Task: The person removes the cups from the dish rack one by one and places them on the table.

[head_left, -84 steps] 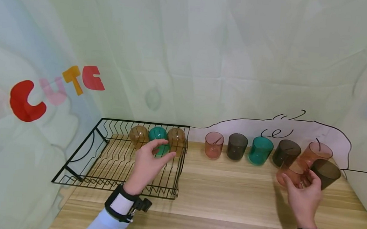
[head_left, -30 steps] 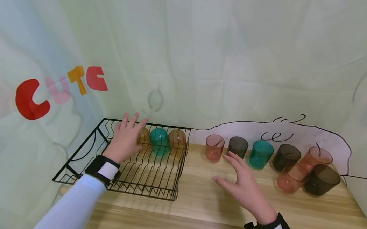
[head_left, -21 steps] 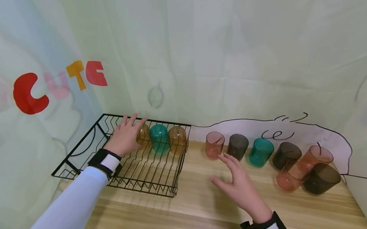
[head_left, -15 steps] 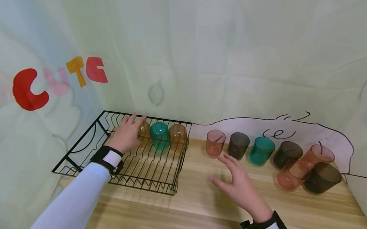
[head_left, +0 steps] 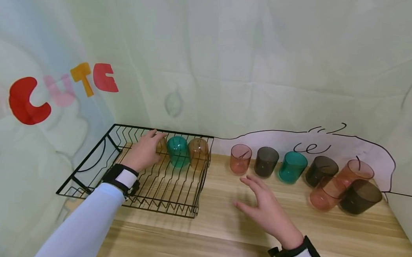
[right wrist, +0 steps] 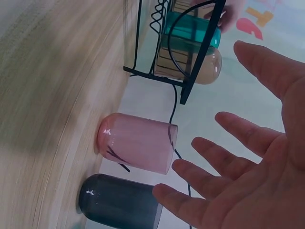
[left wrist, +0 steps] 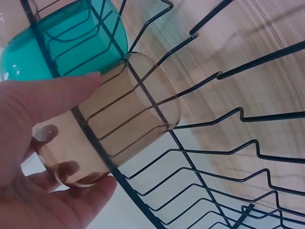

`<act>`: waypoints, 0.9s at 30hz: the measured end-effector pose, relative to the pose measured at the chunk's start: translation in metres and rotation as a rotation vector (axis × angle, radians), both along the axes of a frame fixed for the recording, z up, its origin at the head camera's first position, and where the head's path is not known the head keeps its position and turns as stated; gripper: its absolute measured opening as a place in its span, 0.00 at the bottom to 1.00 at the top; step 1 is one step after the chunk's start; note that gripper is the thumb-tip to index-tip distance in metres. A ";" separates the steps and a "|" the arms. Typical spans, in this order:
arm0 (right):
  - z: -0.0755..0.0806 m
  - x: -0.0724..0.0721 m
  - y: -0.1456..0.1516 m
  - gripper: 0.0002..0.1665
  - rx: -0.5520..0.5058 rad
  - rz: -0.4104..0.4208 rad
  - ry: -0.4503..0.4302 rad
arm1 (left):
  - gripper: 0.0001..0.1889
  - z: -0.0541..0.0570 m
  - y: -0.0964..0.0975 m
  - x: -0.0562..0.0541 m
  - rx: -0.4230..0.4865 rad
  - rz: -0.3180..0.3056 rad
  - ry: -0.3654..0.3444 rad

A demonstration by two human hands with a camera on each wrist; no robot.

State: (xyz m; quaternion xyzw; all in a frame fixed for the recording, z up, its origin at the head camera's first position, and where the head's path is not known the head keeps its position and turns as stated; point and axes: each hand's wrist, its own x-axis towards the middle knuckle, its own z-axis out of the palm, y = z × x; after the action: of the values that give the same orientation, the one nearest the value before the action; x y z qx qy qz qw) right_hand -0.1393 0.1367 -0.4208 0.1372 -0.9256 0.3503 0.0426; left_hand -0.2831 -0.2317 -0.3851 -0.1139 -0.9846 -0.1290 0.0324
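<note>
Three cups (head_left: 178, 151) in rack (head_left: 93, 169), left; seven cups (head_left: 292, 167) on table (head_left: 221, 231), right.

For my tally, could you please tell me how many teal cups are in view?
2: one teal cup sits in the wire rack between two amber cups; the other stands in the table row. None seem hidden.

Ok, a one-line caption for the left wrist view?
Left hand grips an amber cup in the black wire dish rack, beside a teal cup.

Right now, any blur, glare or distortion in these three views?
Head view: sharp, wide-angle bend at the edges, soft shadow under the right hand. Left wrist view: left hand close and soft, small glints on the teal cup. Right wrist view: wood blurred, highlight on the pink cup.
</note>
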 end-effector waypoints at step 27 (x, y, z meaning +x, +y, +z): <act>0.008 0.004 0.005 0.44 -0.050 -0.011 0.039 | 0.39 0.032 -0.025 0.039 -0.051 0.129 0.180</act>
State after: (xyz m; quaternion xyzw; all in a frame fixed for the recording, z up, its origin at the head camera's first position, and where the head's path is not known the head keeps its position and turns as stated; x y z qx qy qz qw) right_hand -0.1351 0.1414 -0.4128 0.1380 -0.9163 0.3702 0.0658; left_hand -0.2438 -0.2562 -0.3534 -0.0621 -0.9859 -0.0908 0.1259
